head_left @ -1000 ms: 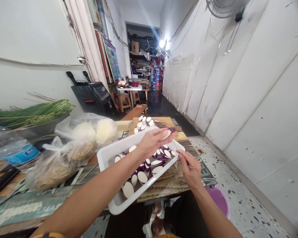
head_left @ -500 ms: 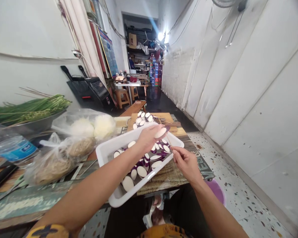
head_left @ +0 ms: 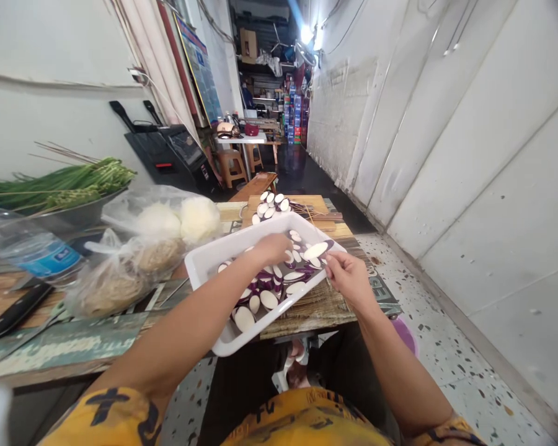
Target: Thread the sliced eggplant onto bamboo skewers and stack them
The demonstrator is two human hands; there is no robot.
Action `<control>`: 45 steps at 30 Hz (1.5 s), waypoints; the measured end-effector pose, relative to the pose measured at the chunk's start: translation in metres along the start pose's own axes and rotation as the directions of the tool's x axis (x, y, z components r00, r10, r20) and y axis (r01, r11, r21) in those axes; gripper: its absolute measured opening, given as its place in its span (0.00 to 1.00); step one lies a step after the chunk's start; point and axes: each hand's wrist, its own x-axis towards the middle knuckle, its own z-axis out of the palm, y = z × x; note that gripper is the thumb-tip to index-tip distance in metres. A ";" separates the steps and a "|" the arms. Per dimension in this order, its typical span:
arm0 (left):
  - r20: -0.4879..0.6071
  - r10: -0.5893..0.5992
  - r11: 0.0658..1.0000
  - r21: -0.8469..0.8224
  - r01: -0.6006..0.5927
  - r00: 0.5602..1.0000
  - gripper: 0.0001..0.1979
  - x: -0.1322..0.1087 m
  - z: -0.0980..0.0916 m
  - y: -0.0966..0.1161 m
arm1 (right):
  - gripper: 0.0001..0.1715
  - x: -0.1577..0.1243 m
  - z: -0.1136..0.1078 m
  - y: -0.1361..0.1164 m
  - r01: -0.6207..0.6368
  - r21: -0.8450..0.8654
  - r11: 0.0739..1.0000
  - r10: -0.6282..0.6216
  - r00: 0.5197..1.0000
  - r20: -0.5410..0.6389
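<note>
Right hand [head_left: 348, 275] pinched a skewered slice [head_left: 315, 251] at tray [head_left: 232, 345] edge. Left hand [head_left: 273, 249] was in tray, at other slices [head_left: 268, 300]; couldn't tell its grip.

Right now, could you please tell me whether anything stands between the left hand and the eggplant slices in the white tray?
Nothing visible does: the left hand is over the white tray, right by the eggplant slices; whether it touches one is unclear.
</note>
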 end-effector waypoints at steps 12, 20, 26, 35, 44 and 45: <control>0.238 -0.016 0.997 -0.072 0.034 0.971 0.09 0.008 0.000 -0.018 | 0.14 -0.017 -0.005 0.007 -0.092 0.067 0.993 0.089 0.995 0.049; 0.169 -0.085 0.373 -0.908 0.189 0.982 0.07 0.012 -0.015 -0.014 | 0.14 -0.033 -0.007 0.016 -0.021 -0.118 0.993 0.030 0.997 0.070; 0.151 -0.163 0.169 -0.969 0.179 0.975 0.06 0.010 -0.020 -0.004 | 0.14 -0.035 -0.011 0.010 -0.023 -0.178 0.984 0.047 0.990 0.131; 0.136 -0.245 0.111 -0.980 0.167 0.960 0.05 0.007 -0.020 0.008 | 0.13 -0.034 -0.008 0.006 -0.055 -0.151 0.987 0.071 0.992 0.103; 0.107 -0.248 0.099 -0.986 0.135 0.963 0.04 0.009 -0.020 0.008 | 0.13 -0.034 -0.009 0.009 -0.040 -0.123 0.992 0.054 0.992 0.114; 0.105 -0.251 0.100 -0.986 0.133 0.962 0.04 0.009 -0.019 0.009 | 0.14 -0.034 -0.009 0.010 -0.036 -0.126 0.991 0.051 0.992 0.115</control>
